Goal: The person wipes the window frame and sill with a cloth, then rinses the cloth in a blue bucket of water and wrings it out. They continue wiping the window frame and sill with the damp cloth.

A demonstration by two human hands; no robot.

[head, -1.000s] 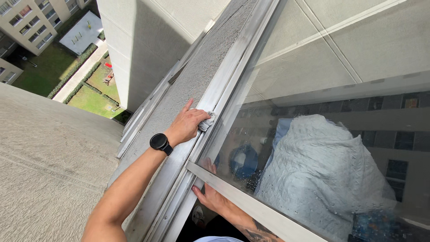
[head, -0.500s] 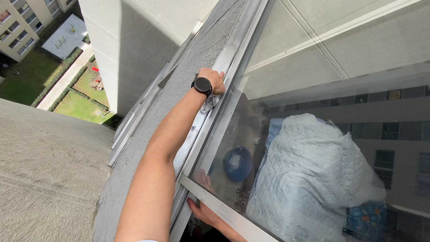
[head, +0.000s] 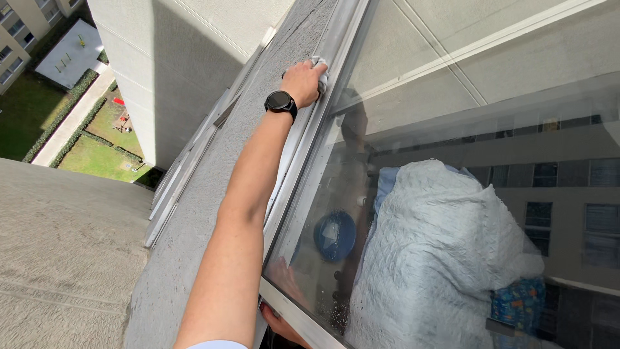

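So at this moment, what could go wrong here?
1. The left hand presses a small cloth on the outer window frame at full reach, high above the lawn; a slip could drop the cloth.
2. Only the right hand grips the frame's lower edge; leaning farther out could cost balance.

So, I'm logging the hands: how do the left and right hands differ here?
The left hand is stretched far up the grey metal window frame, pressing a small grey cloth; the right hand sits low, mostly hidden, gripping the frame's bottom corner. The left wrist bears a black watch. Both touch the frame.
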